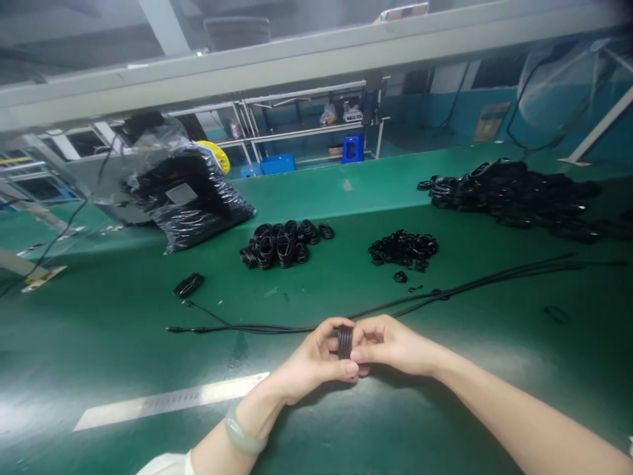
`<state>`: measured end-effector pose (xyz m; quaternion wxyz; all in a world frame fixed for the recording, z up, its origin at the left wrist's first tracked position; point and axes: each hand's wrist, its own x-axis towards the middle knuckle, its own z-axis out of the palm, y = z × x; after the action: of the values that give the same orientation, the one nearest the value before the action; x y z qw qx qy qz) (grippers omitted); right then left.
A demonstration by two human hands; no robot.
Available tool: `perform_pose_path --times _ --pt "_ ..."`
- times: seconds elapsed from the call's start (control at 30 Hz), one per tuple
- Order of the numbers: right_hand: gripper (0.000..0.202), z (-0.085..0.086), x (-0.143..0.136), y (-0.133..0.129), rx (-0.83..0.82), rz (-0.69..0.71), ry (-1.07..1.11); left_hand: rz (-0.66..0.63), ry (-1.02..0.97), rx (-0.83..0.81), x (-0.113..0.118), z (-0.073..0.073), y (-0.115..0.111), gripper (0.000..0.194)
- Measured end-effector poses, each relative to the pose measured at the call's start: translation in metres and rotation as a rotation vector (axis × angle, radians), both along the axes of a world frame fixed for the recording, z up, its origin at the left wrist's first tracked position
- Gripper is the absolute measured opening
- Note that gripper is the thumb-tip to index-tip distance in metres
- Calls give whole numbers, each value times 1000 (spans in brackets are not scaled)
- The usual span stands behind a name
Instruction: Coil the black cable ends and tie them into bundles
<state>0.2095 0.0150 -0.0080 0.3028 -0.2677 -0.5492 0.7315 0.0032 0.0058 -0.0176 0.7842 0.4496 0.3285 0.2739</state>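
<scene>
Between my two hands is a small tight coil of black cable (pixel 345 342), held just above the green table top (pixel 208 396). My left hand (pixel 321 356) grips it from the left, fingers curled around the far side and thumb in front. From the right, my right hand (pixel 383 343) pinches the same coil with thumb and fingers. Directly behind my hands, long straight black cables (pixel 267 328) lie across the table, with connector ends at the left. A pale bangle (pixel 242 429) circles my left wrist.
Coiled black cables (pixel 279 244) are heaped at centre, with one coil (pixel 188 285) to their left. Small black loops (pixel 403 249) lie right of the heap. A bigger dark pile (pixel 514 194) sits back right. A filled plastic bag (pixel 192 194) stands back left; a white strip (pixel 173 400) lies in front.
</scene>
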Motion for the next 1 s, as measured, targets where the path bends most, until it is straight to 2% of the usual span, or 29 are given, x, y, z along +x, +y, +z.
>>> perform_pose_path --times 0.1,0.27,0.43,0.63,0.73,0.83,0.93,1.0 --pt "29 1 1 1 -5 -31 10 -9 -27 -10 -1 0 1 62" --pt "38 2 3 4 41 -77 -91 -35 -110 -45 -3 3 1 60" --pt "40 4 7 6 94 -95 -177 -112 -202 -101 -7 8 3 57" --pt "45 -4 8 17 21 -308 -172 -136 -331 -161 -15 11 6 60" --pt "47 -13 3 20 58 -414 -201 -66 -321 -143 -14 10 6 50" --pt "49 -22 -3 20 145 -439 -249 28 -248 -62 -12 13 8 35" --pt "48 -30 -6 19 226 -419 -288 146 -131 70 -16 27 14 38" --pt "48 -33 -7 19 257 -403 -311 253 44 194 -23 40 22 42"
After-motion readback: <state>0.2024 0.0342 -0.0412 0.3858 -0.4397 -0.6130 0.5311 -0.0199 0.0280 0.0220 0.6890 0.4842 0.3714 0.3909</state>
